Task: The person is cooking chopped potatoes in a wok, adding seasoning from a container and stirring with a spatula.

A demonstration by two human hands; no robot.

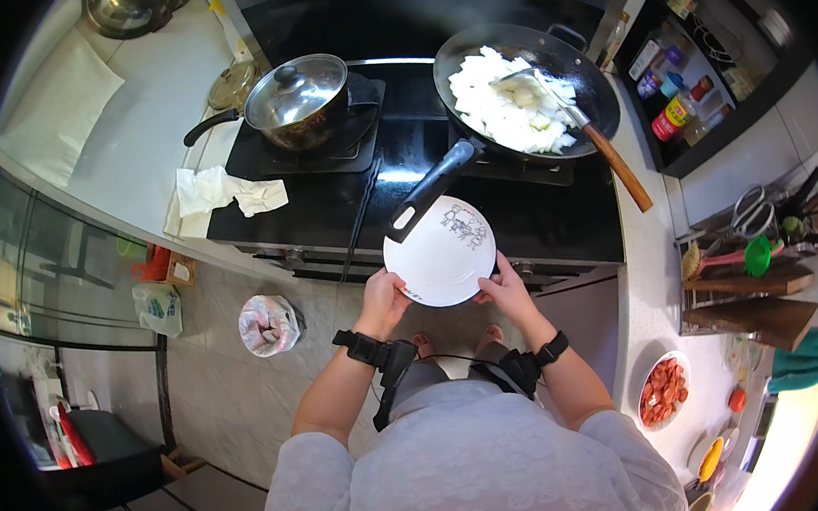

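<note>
A white plate with line-drawn figures is held by its near rim between my left hand and my right hand, in front of the stove. Nothing lies on the plate. The black handle of a wok reaches over its far edge. White chopped pieces of food fill much of the wok, and a metal spatula with a wooden handle rests in them. At the left burner stands a saucepan under a glass lid.
Crumpled paper towels lie at the stove's left edge. On the right counter are a bowl of sliced reddish food and a rack with cutting boards. A lined trash bin stands on the floor; bottles fill a shelf.
</note>
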